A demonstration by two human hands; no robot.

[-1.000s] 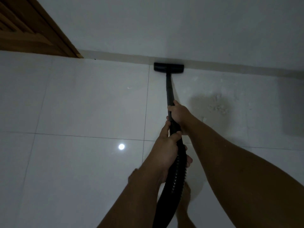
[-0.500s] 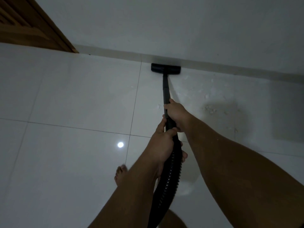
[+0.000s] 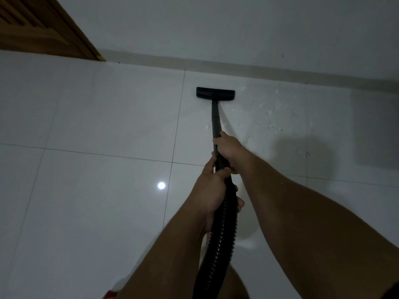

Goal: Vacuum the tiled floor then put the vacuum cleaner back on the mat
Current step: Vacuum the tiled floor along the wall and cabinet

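Left hand (image 3: 212, 186): closed around the vacuum's black tube where it meets the ribbed hose (image 3: 222, 234), the nearer grip of the two.
Right hand (image 3: 228, 149): closed around the tube (image 3: 216, 117) further down, just ahead of the left.
Floor head (image 3: 215, 93): flat on the tiled floor (image 3: 97, 126), near the skirting (image 3: 280, 70) but not touching it.
Vacuum body and mat: neither in view.
Debris: pale specks (image 3: 272, 126) scattered on the tile to the right of the floor head; this patch looks not yet cleaned.
Risk, missed area: a straight stroke along the present line would likely pass left of the specks.
Risk, knock: pushing too far forward could strike the skirting.
Risk, footing: the hose runs down past the person's legs; it could catch a foot. The glossy tile may be slippery.
Risk, visibility: dim light and a dark shadow (image 3: 302, 156) on the right could hide remaining dirt.
Markings: no brand, label or writing legible anywhere.
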